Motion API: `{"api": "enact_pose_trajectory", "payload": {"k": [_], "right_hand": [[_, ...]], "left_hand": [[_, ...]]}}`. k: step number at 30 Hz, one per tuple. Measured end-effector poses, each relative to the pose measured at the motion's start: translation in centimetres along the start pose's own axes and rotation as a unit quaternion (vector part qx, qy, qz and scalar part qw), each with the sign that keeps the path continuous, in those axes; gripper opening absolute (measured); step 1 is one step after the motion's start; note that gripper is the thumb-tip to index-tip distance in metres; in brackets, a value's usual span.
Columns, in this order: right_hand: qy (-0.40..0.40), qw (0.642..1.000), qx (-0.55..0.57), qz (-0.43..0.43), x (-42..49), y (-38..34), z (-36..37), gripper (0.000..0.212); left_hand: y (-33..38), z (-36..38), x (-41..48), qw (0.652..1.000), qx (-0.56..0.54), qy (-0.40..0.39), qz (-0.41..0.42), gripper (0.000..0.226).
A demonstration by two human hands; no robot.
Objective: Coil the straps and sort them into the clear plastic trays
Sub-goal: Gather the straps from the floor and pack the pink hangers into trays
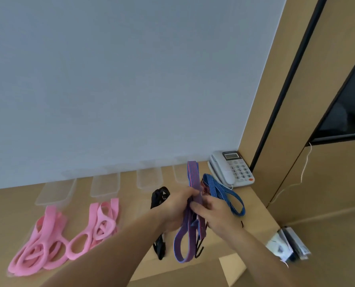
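My left hand (177, 206) and my right hand (213, 212) both grip a purple strap with red stripes (193, 177) at its middle. Its upper loop stands above my hands and its lower loop (180, 251) hangs down with black hooks. A blue striped strap (224, 193) lies on the table just right of my hands. A black strap (160, 195) lies behind my left wrist. Two heaps of pink straps (44, 241) (104, 216) lie at the left. Several clear plastic trays (56, 191) (105, 186) (148, 180) line the back along the wall.
A white desk telephone (231, 168) stands in the back right corner of the wooden table (131, 204). Beyond the table's right edge, small packets (288, 243) lie on the floor. A thin white cord (302, 172) hangs by the wooden panel at the right.
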State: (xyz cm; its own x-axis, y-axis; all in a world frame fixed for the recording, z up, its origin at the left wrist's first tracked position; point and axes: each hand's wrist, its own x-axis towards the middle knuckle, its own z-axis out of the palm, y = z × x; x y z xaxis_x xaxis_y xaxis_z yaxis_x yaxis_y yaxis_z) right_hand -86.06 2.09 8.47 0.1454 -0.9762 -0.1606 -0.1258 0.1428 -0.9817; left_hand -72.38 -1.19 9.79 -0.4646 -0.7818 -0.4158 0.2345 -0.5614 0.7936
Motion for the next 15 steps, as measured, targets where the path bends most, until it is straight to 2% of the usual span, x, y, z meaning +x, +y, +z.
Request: {"api": "enact_pose_trajectory", "payload": {"k": [3,5,7,9,11,13,15], "right_hand": [[-0.016,0.995,0.079,0.052,2.5,1.3,-3.6,0.014],[-0.043,0.992,0.091,0.074,4.3,2.3,-5.7,0.017],[-0.038,0.991,0.087,0.097,5.9,3.3,-7.0,0.016],[0.005,0.988,0.090,0.124,7.7,4.6,-8.0,0.014],[0.057,0.985,0.075,0.147,9.6,6.0,-8.8,0.017],[0.083,0.981,0.048,0.167,11.6,7.3,-9.4,0.017],[0.094,0.979,0.032,0.177,13.5,8.3,-9.8,0.017]], "left_hand": [[0.5,0.4,3.5,0.999,0.009,-0.012,-0.028,0.025],[0.3,0.5,6.0,0.999,-0.001,-0.020,-0.047,0.026],[-0.5,0.8,8.6,0.997,0.035,-0.016,-0.072,0.027],[-1.4,1.1,11.1,0.987,0.120,0.055,-0.087,0.030],[-1.9,1.0,12.8,0.970,0.197,0.129,-0.065,0.028],[-2.5,0.7,14.0,0.959,0.239,0.147,-0.036,0.027],[-3.5,0.0,14.9,0.945,0.284,0.161,-0.030,0.036]]}}
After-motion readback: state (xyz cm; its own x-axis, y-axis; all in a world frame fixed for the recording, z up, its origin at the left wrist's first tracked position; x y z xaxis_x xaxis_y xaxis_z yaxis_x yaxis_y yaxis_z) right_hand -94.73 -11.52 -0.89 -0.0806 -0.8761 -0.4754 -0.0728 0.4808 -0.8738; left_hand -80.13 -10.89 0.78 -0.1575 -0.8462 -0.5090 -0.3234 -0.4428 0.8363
